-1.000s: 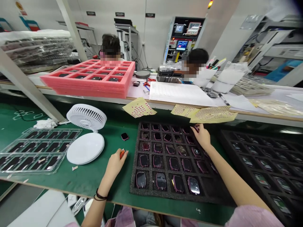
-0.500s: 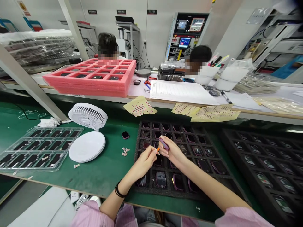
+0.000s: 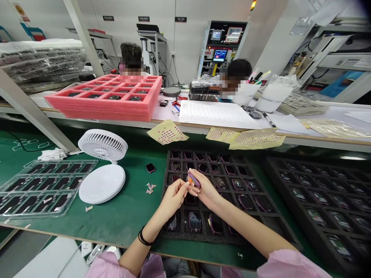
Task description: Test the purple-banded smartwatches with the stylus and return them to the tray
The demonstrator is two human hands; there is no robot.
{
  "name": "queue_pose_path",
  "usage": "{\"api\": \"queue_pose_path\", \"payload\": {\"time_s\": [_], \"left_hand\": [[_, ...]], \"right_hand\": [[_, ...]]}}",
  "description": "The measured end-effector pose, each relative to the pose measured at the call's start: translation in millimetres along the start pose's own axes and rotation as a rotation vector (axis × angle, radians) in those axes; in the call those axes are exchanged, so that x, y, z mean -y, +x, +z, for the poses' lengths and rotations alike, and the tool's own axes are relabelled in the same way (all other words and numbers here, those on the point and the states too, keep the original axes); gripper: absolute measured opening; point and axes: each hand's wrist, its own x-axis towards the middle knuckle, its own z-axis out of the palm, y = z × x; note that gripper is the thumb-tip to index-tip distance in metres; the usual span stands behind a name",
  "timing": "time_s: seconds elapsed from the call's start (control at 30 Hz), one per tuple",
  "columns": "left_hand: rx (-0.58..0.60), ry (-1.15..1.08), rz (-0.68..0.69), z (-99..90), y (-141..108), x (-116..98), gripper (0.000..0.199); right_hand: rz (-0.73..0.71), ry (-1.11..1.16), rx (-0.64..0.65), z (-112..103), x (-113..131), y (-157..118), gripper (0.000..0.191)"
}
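Above the black foam tray, my two hands meet at a small purple watch case. My right hand is closed around the case and holds it tilted. A small orange piece shows at the fingertips of my left hand, which pinches it against the case's side. Whether it is a tool or a strip I cannot tell. Rows of purple-framed watches with dark screens sit in the tray's compartments under my wrists. One more watch lies on the green mat to the left.
A white fan and a clear plastic tray of black parts stand left. Small pale tabs lie nearby. A second foam tray is at right. The shelf ahead carries pink foam; two people sit behind it.
The view has shifted slightly. Both hands stay together at the purple watch case, and the orange piece now shows against the side of the case.
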Motion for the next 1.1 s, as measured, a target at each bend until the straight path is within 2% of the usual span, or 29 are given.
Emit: {"api": "queue_pose_path", "payload": {"time_s": [0.1,0.47,0.77,0.93,1.1], "left_hand": [[0.001,0.007,-0.011,-1.0,0.2,-1.3,0.048],[-0.017,-0.020,-0.001,-0.7,-1.8,-3.8,0.046],[0.008,0.009,-0.023,-4.0,-1.1,-3.2,0.047],[-0.007,-0.066,0.009,-0.2,-2.1,-2.2,0.048],[0.001,-0.088,0.037,0.5,-1.7,1.8,0.047]], "right_hand": [[-0.017,-0.032,0.002,1.6,1.8,0.0,0.029],[0.050,0.077,0.040,3.7,0.9,2.2,0.033],[-0.073,-0.110,-0.053,6.2,3.0,-2.7,0.029],[0.090,0.097,0.064,8.8,2.3,0.3,0.034],[0.141,0.184,0.051,7.6,2.9,0.5,0.034]]}}
